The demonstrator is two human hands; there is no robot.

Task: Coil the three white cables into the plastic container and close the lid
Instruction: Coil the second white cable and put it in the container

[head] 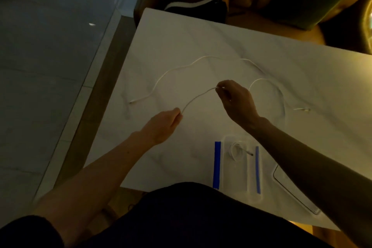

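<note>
My left hand [164,125] and my right hand [236,100] pinch a white cable [197,97] between them, lifted in an arc above the white table [181,36]. The rest of that cable loops off to the right [279,90] toward a plug end [302,109]. A second white cable [173,70] curves across the table behind my hands, one end at the left [133,101]. A clear plastic container [236,169] with blue side clips lies near the front edge. A coiled white cable [236,151] rests inside it.
The clear lid [291,191] lies to the right of the container, partly under my right forearm. A dark pouch with a white stripe [199,8] sits beyond the table's far edge. Grey floor lies to the left.
</note>
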